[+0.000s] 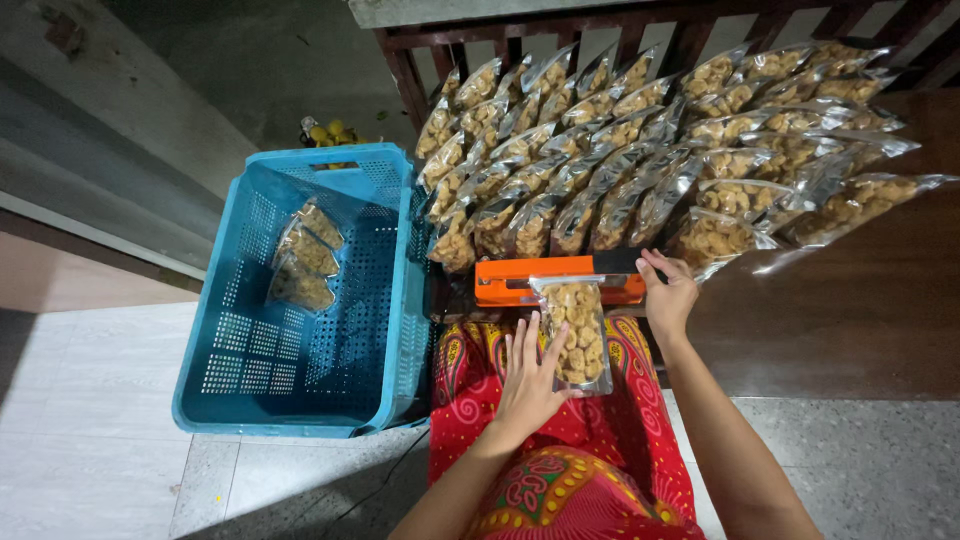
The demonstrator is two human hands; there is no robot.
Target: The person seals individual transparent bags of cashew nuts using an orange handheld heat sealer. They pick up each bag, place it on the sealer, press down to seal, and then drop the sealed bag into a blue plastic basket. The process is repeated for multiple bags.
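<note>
seen from above, an orange bar-shaped heat sealer (pixel 560 280) sits on the near edge of a dark brown wooden bench (pixel 850 310), just beyond the person's lap, which is covered in red patterned cloth (pixel 560 450). a clear glossy pouch (pixel 577 332) of lumpy tan fried snacks lies with its top edge under the sealer's arm and its body hanging toward the lap. the left hand (pixel 528 378) rests flat against the pouch's left side, fingers straight and slightly spread, not clamped. the right hand (pixel 668 295) presses on the sealer's right end, fingers curled together over it. behind the sealer, many more filled pouches (pixel 640 160), clear-fronted with silvery backs, lie in overlapping rows across the bench up to a dark wooden railing (pixel 450 45). left of the sealer, touching the bench side, stands a blue perforated plastic crate (pixel 250 380) holding three filled pouches (pixel 303 258) near its far left; most of its bottom is bare. the crate stands on a pale speckled stone floor (pixel 90 440), with a grey concrete step beyond it. right of the sealer the bench top is bare wood.
</note>
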